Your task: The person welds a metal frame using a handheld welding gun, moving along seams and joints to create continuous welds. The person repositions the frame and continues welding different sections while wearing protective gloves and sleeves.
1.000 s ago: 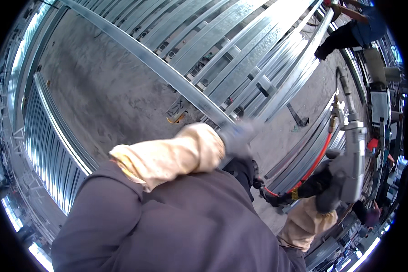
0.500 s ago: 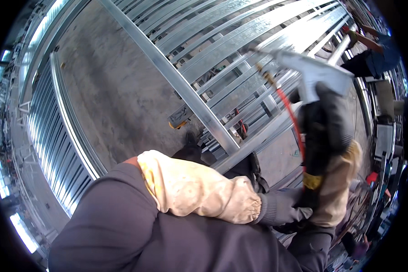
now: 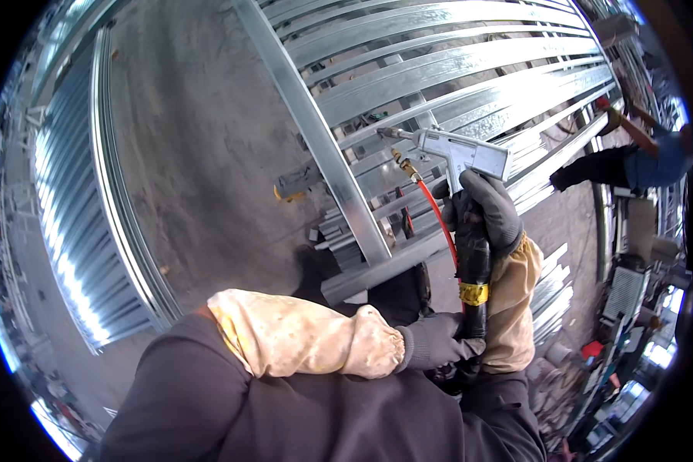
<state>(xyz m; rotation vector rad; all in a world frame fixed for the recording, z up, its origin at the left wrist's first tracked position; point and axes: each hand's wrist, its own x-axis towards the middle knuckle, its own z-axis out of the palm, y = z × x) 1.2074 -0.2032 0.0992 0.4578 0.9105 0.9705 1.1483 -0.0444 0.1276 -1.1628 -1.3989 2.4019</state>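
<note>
My gloved right hand (image 3: 494, 214) is closed round the handle of a grey pistol-shaped gun (image 3: 466, 152) with a tapered nozzle, which looks like a welding gun. Its nozzle points left over the galvanized metal frame. A thick black cable (image 3: 473, 258), banded with yellow tape, runs down from the handle along my right sleeve. Beside it, a red hose (image 3: 437, 208) ends in a brass fitting (image 3: 405, 165). Lower down, my gloved left hand (image 3: 437, 343) grips the black cable below the yellow band; some fingers are hidden. Pale protective sleeves cover both forearms.
Long parallel bars fill the frame, whose near side rail (image 3: 316, 127) lies before me. More stacked bars (image 3: 81, 208) stand at the left. A grey and yellow tool (image 3: 294, 186) lies by the rail. At the far right another person (image 3: 643, 165) reaches toward the frame.
The gun and my right hand have moved left and slightly down, and the nozzle is now nearer the side rail. My left hand has shifted left, keeping its grip. The view has turned a little.
</note>
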